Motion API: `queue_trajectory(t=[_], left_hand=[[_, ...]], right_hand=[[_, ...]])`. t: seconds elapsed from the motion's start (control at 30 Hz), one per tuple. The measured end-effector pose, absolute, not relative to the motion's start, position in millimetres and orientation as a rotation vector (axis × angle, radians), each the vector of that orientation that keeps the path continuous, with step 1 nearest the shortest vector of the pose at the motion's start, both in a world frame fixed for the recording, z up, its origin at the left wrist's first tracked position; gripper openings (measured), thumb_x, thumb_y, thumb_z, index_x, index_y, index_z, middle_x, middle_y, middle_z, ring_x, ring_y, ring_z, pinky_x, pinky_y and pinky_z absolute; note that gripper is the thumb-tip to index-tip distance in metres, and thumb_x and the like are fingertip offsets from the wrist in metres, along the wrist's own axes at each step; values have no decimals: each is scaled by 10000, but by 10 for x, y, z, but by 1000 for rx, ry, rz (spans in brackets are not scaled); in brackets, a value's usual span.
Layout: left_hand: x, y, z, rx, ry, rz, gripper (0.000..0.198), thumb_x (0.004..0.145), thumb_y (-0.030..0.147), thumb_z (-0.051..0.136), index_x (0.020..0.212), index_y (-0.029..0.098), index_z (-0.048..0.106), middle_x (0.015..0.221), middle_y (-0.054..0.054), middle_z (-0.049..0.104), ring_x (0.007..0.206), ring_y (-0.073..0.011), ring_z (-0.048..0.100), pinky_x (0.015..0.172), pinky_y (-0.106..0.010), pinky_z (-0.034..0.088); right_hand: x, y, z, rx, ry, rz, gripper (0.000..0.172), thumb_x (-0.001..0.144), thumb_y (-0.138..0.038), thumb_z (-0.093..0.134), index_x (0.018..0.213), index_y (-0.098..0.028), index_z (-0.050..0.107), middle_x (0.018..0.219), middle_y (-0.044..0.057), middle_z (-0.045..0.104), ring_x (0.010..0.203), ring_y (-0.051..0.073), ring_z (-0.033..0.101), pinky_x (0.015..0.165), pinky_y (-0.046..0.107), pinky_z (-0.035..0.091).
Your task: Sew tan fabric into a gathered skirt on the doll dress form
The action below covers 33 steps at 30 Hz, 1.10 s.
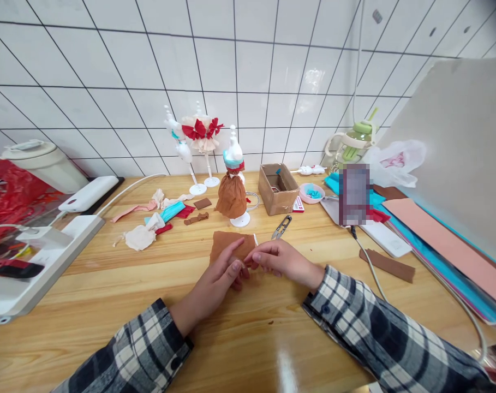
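A brown piece of fabric (227, 243) lies flat on the wooden table (108, 284) in front of me. My left hand (219, 278) rests on its near edge with the index finger stretched over the cloth and the other fingers pinched. My right hand (278, 259) meets it from the right, fingertips pinched together at the cloth's near right corner. What the pinch holds is too small to make out. Small thread snips (282, 226) lie just beyond my right hand.
A small mannequin in a brown skirt (232, 196) stands behind the cloth, two more mannequins (198, 147) further back. A cardboard box (278, 188), pink dish (311, 192), phone (355, 194), coloured felt sheets (444, 245), a brown strip (389, 265), fabric scraps (157, 218) and power strip (47, 251) surround it.
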<state>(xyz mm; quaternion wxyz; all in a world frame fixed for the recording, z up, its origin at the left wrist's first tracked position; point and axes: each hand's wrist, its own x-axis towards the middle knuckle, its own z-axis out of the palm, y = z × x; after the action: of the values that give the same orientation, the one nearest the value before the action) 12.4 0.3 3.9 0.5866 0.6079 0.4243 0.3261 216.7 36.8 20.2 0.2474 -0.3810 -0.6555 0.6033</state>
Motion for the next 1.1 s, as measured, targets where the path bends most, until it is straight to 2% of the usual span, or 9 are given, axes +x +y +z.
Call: queue_trajectory(t=[0.17,0.4,0.5,0.7,0.93,1.1], left_hand=[[168,-1,40,1432,1106,768,662,900,535,432,1444,187,283,781,-29,594,653,-170,562,646,-329,500],[190,14,54,1386,1115,770,710,873,522,487,1445,165,264,807,-46,621,665,-176,562,634,-325,506],[191,18,61,1353,1110,762,754,867,533,490,1461,159,215,805,-39,612,669,-171,556,621,-312,500],[192,23,52,1372,1120,764,761,875,529,483,1473,167,181,810,-30,600,671,-164,557,615,-304,503],[180,30,37,1430,1079,703,739,882,510,490,1460,161,190,833,-40,604,690,-164,556,636,-309,482],[185,32,58,1454,1062,685,693,894,522,453,1447,158,247,849,-52,614,700,-159,552,669,-317,485]], right_hand=[[2033,256,177,-1080,-1576,1798,480,744,-585,648,862,-123,705,743,30,647,526,66,429,406,187,258],[2032,267,133,-1129,-1415,1796,339,683,-458,749,766,-133,695,650,-10,626,453,36,369,403,192,245],[2068,286,131,-1125,-1390,1816,329,690,-451,743,783,-142,682,633,-16,605,471,49,411,384,177,263],[2055,269,144,-1052,-1341,1940,403,712,-480,716,935,-148,672,797,33,668,561,85,560,374,155,329],[2050,280,130,-1124,-1397,1889,340,642,-436,771,785,-143,674,672,13,661,576,107,600,414,164,409],[2127,359,162,-1161,-1488,1802,315,650,-437,754,787,-159,696,689,15,678,616,123,616,494,206,479]])
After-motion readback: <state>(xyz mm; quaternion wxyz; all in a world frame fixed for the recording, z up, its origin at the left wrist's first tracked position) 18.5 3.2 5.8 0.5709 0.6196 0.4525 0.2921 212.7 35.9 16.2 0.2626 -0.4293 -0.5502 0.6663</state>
